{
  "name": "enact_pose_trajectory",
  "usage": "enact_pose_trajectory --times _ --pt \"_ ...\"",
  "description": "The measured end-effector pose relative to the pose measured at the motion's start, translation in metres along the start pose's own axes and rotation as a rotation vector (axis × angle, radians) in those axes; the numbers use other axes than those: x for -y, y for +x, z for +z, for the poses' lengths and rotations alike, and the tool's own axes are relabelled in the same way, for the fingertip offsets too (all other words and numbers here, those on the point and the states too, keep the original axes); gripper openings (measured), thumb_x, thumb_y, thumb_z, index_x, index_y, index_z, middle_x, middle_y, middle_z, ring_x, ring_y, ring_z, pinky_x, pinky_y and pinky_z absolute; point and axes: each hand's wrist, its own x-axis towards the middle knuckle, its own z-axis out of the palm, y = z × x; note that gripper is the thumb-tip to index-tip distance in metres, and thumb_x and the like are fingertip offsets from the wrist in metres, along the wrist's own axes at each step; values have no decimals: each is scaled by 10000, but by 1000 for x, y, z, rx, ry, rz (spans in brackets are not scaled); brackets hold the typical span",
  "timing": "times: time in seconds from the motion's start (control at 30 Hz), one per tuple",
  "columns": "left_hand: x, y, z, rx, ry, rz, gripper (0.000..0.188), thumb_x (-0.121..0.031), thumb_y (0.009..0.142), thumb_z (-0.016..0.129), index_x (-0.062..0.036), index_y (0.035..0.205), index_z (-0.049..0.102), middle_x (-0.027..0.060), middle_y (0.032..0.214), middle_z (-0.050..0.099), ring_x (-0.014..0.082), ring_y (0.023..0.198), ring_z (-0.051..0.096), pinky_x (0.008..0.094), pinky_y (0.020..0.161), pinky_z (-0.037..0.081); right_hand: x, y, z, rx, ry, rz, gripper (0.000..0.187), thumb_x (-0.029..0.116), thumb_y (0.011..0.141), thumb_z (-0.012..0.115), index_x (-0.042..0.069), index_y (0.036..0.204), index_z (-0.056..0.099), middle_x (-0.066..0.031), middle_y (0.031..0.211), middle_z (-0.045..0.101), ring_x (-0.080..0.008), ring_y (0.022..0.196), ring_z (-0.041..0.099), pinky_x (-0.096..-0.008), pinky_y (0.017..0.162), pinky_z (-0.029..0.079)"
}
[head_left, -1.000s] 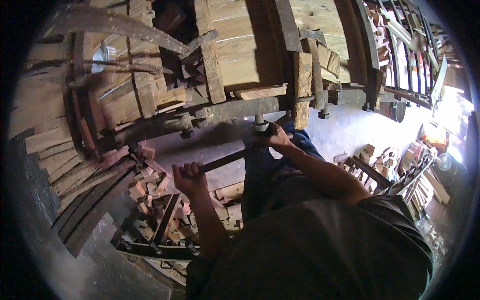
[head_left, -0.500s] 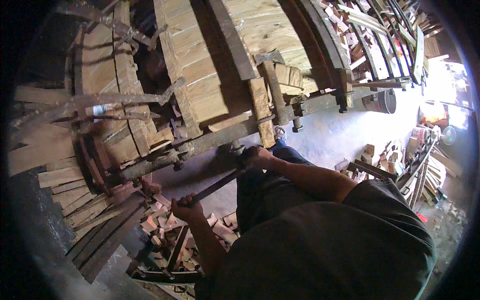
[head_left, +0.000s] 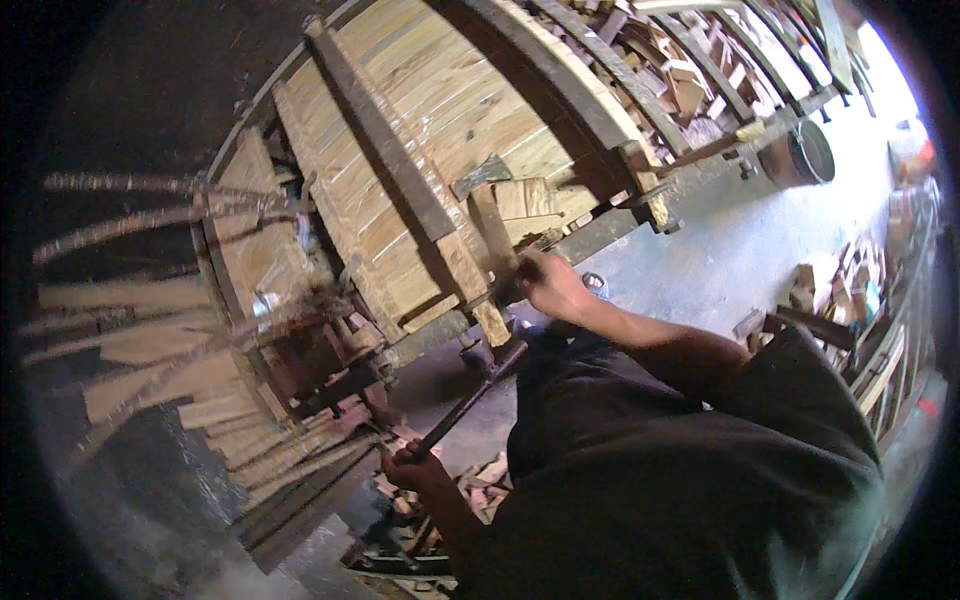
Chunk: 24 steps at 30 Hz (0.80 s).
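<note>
My left hand (head_left: 415, 468) is wrapped round the lower end of a long dark metal bar (head_left: 462, 408), which slants up and right to a thicker end. My right hand (head_left: 550, 287) has its fingers curled at the lower end of a hammer's wooden handle (head_left: 489, 222); slight blur hides the exact grip. The dark hammer head (head_left: 480, 176) rests on a panel of glued wooden strips (head_left: 400, 100). Wooden and dark bars (head_left: 375, 130) cross the panel, and a clamp rail (head_left: 425, 343) runs along its near edge.
Loose strips of wood (head_left: 150, 345) and rusty rods (head_left: 120, 222) lie at the left. Offcuts (head_left: 690, 90) pile up at the far right, with more (head_left: 840, 285) on the right floor. A dark bucket (head_left: 810, 155) stands beyond the rail. My foot (head_left: 594, 284) shows below.
My right hand has left the metal bar and moved up and right to the hammer handle. My left hand still holds the bar, its far end now free. The view has shifted.
</note>
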Motion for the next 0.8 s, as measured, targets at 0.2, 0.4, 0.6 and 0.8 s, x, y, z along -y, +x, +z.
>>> enact_pose_trajectory --times 0.2,0.4,0.6,0.8 --pt "13 7 -4 89 451 278 332 -217 967 511 -68 673 474 11 619 485 196 665 537 380 659 490 -35 109 42 -154 -287 43 576 178 689 693 -45 1188 513 -278 1117 576 -450 1113 548 -504 929 503" --pt "62 -14 23 -17 269 39 273 -219 936 583 -7 780 511 67 734 547 234 701 577 362 785 518 -6 119 43 -243 -224 230 751 194 701 752 -54 1303 378 -319 1233 435 -487 1016 594 -502 897 534" --pt "105 21 -23 106 297 87 270 -199 958 540 30 816 542 114 729 555 259 703 581 394 745 524 -57 173 21 -24 -24 199 519 109 741 685 -25 1225 553 -249 1122 635 -303 923 666 -406 830 536" --pt "62 -20 33 247 282 62 301 -172 1005 467 -75 722 431 36 616 407 177 565 420 323 591 419 -24 125 -86 87 6 114 396 57 735 698 -16 1121 645 -90 918 685 -176 811 636 -324 707 521"
